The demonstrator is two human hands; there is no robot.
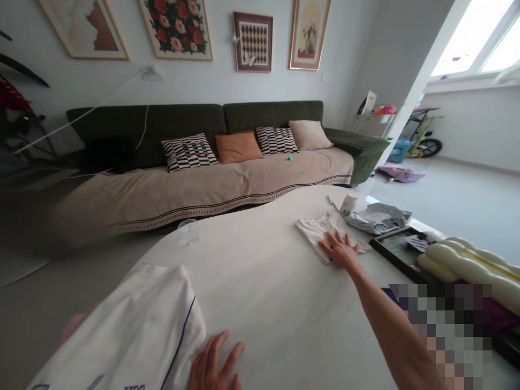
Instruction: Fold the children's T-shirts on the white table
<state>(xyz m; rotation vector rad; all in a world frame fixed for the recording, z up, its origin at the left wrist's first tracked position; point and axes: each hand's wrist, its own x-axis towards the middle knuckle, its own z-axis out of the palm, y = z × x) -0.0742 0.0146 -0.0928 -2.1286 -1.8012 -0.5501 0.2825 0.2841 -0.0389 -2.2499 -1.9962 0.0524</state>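
My right hand (340, 250) reaches far across the white table (264, 281) and lies flat, fingers spread, on a small folded white garment (325, 230) with a yellow print. My left hand (213, 364) rests open on the table near the front edge, fingers spread, right beside a larger white garment (134, 330) with dark piping that lies bunched at the table's near left corner.
A clear plastic cup (188, 230) stands at the table's far left edge. A crumpled plastic bag (377, 216), a small tube and a dark tray (400, 250) lie at the right, with a cream padded object (471, 265). A green sofa (227, 157) with cushions stands beyond.
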